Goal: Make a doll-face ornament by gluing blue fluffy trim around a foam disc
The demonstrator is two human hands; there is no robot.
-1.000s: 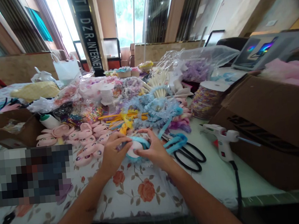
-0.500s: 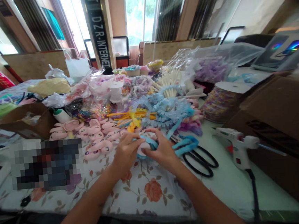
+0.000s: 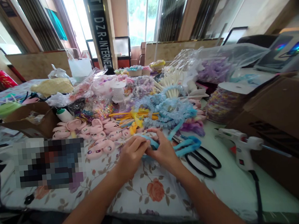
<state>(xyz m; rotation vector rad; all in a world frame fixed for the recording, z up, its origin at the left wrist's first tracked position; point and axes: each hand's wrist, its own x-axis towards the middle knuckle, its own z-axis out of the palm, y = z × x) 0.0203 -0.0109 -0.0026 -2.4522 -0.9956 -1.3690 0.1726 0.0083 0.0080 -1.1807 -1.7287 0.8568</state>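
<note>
Both hands meet over the flowered cloth near the middle of the view. My left hand (image 3: 132, 155) is closed, its fingertips pressed on a blue fuzzy piece (image 3: 153, 143). From the other side my right hand (image 3: 163, 151) grips the same piece between thumb and fingers. The fingers hide much of it. A blue fuzzy strip (image 3: 186, 145) lies just right of my right hand, over black-handled scissors (image 3: 203, 161). Pink pieces with eyes drawn on them (image 3: 100, 147) lie left of my hands, and yellow strips (image 3: 137, 121) lie beyond them.
A white glue gun (image 3: 243, 145) with its cord stands at the right, beside a large cardboard box (image 3: 278, 114). Behind it is a spool of multicoloured yarn (image 3: 224, 102). Light blue lace (image 3: 162, 107) and plastic bags fill the back. A small open box (image 3: 30, 122) sits at the left.
My left fingers have closed in toward my right thumb, and the round white part seen between the hands before is now covered. The whole view has shifted slightly.
</note>
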